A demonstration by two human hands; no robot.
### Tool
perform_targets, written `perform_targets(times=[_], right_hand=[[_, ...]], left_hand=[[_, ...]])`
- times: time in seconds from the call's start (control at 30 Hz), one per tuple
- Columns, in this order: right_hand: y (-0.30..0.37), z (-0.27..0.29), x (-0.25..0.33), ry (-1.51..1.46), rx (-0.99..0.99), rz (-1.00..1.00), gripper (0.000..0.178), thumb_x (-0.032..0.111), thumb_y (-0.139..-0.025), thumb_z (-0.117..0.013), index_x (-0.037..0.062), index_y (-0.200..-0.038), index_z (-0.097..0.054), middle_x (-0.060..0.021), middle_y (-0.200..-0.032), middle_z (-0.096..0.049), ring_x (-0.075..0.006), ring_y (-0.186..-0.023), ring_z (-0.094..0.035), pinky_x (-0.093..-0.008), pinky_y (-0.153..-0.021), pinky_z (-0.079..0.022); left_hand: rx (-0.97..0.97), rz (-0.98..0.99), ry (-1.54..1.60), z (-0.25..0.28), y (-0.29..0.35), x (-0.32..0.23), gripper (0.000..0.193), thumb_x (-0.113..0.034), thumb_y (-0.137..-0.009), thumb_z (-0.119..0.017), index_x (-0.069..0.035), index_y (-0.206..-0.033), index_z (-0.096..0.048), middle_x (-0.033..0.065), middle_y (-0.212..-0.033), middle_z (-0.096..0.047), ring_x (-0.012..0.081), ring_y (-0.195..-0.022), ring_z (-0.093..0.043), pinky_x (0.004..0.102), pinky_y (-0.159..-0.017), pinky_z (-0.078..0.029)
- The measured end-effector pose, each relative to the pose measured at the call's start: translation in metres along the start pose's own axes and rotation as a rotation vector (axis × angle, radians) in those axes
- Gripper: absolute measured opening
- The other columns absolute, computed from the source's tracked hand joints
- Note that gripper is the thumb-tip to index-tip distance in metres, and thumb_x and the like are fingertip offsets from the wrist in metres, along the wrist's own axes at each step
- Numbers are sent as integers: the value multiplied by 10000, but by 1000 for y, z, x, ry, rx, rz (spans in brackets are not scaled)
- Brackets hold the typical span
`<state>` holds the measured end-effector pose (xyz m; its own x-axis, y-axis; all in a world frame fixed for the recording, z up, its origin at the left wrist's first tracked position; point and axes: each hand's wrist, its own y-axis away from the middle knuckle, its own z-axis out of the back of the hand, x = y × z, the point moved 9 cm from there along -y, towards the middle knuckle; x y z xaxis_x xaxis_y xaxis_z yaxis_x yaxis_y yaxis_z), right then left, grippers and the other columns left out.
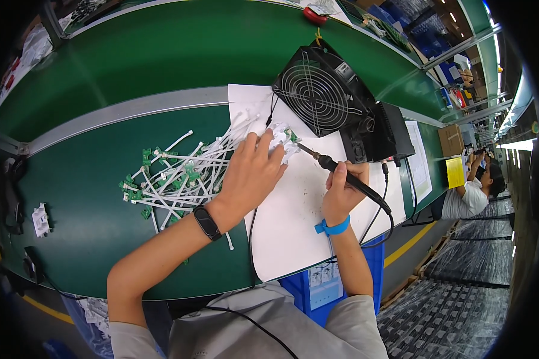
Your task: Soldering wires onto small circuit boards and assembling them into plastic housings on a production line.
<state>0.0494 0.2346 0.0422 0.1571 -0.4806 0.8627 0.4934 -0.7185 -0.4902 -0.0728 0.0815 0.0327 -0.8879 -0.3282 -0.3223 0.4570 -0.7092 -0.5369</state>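
My left hand (245,173) is closed on a small white plastic part (278,140) on the white sheet (293,227); its fingertips partly hide the part. A bit of green circuit board (293,136) shows at the part's right side. Held like a pen in my right hand (339,194) is a black soldering iron (327,162), whose metal tip meets or nearly meets that green board. To the left of my left hand, and partly under it, lies a loose heap of white cables (179,185) with small green boards (191,173) at their ends.
A black fan (317,90) with a wire grille stands behind my hands, beside a black box-shaped unit (394,133). The iron's cord loops right. A lone white plastic piece (41,221) lies far left on the green table (84,179). Another person (470,197) sits at far right.
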Motion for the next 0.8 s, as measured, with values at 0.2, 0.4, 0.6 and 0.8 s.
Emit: perform_targets(times=[0.2, 0.4, 0.6, 0.8], right_hand=[[2, 7, 7, 108, -15, 102, 202, 84, -977, -606, 35, -855, -453, -46, -606, -510, -68, -532, -443, -240, -536, -338], [-11, 45, 47, 62, -174, 360, 178, 84, -1005, -541, 46, -870, -431, -34, -638, -446, -67, -437, -369, -223, -394, -287], [-52, 118, 47, 176, -453, 274, 197, 111, -1008, -608, 58, -860, -488, -3, -797, -529, -35, -624, -472, -170, -494, -393], [-100, 91, 2, 398, -266, 311, 198, 118, -1017, -611, 28, -867, -517, -14, -752, -525, -62, -667, -471, -223, -590, -395]], left_hand=[[-1, 3, 7, 2, -1, 0, 333, -230, -838, -759, -16, -1078, -673, 199, -1275, -604, 295, -1061, -549, 365, -881, -511], [-7, -1, 36, 2, -1, 1, 347, -208, -838, -767, -10, -1110, -682, 176, -1248, -603, 309, -1016, -553, 384, -820, -505], [1, -8, 19, 2, 0, 0, 349, -231, -857, -747, -3, -1113, -681, 186, -1259, -599, 314, -1034, -546, 389, -839, -494], [4, -5, 14, 0, 0, 0, 352, -241, -857, -747, -5, -1111, -683, 185, -1268, -599, 315, -1049, -544, 386, -855, -494]])
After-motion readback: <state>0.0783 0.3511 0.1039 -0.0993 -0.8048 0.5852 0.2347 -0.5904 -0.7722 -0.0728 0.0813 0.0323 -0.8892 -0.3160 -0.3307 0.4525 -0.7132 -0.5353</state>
